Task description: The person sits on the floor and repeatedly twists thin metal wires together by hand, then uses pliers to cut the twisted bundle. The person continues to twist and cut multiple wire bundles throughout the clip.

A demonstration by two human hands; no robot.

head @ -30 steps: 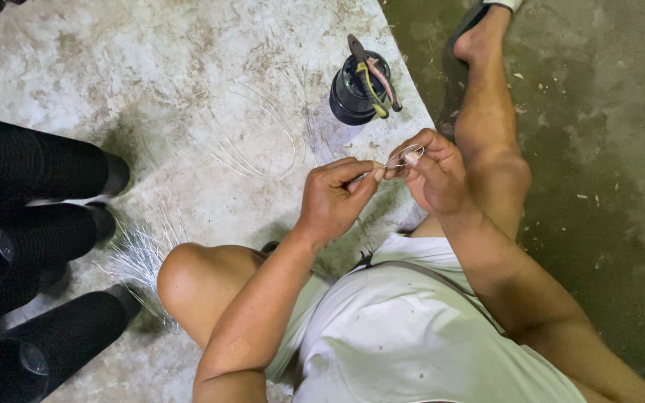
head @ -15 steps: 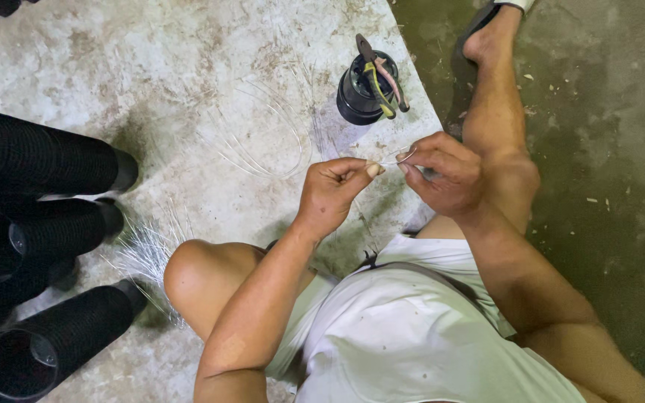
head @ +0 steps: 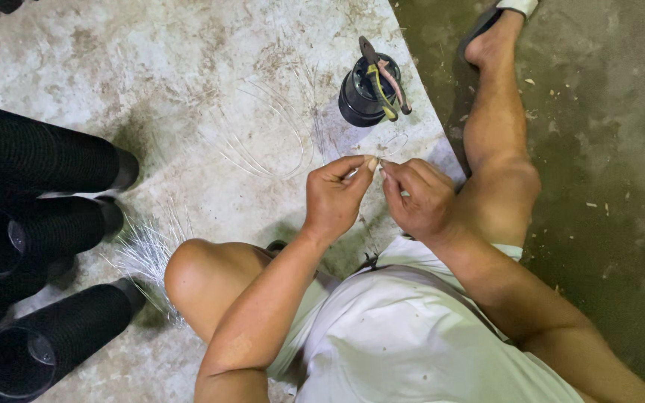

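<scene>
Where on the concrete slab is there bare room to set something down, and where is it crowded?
Bare: the slab's far-left stretch, beyond the curved wire loops. Crowded: the left edge, with stacked black ribbed plastic pots and a bundle of straight wires.

A stained concrete slab carries stacks of black ribbed pots, a bundle of thin wires, curved wire loops and a small black pot holding pliers
</scene>
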